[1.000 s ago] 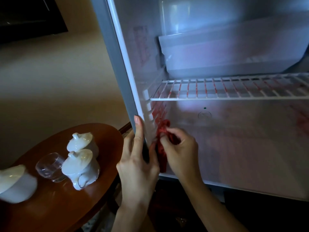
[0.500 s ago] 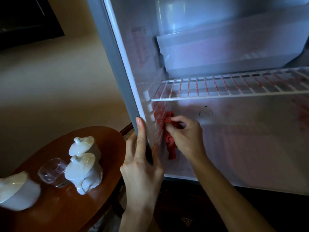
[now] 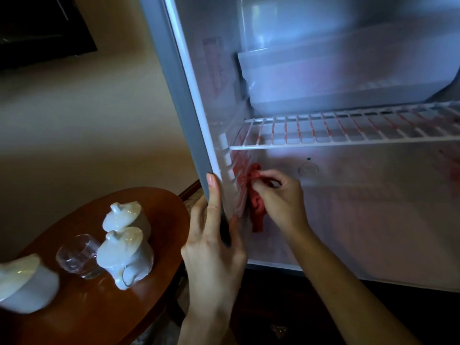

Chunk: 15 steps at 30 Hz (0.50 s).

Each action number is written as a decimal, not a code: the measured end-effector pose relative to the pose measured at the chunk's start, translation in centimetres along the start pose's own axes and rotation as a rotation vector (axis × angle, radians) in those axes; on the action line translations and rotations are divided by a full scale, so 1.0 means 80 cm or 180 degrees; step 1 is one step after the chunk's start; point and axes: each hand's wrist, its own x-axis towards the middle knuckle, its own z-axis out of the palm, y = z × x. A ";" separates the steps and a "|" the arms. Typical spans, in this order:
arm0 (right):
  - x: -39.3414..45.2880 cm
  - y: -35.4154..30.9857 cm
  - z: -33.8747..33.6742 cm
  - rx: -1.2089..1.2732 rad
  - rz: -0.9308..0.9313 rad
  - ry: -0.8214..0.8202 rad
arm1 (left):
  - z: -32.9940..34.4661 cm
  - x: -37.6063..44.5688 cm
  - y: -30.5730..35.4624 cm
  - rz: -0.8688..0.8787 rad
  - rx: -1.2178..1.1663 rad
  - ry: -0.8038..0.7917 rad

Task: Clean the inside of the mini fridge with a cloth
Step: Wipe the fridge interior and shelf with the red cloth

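The right hand (image 3: 281,197) pinched the red cloth (image 3: 256,210) between thumb and curled fingers against the mini fridge (image 3: 373,220) inner left wall, below the wire shelf (image 3: 348,128), while the left hand (image 3: 214,250) gripped the front edge with fingers extended.

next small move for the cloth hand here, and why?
Probably draw the red cloth down the left inner wall: the right hand pinches it against the ribs just under the wire shelf, while the left hand grips the front edge.
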 end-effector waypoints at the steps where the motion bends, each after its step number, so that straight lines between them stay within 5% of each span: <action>1: 0.008 0.005 0.001 0.0017 -0.0021 0.0055 | 0.000 0.000 0.000 0.0007 0.0008 -0.0008; 15: -0.090 0.009 -0.005 -0.0108 -0.0619 -0.0080 | 0.000 0.000 0.005 -0.0071 -0.0053 0.0131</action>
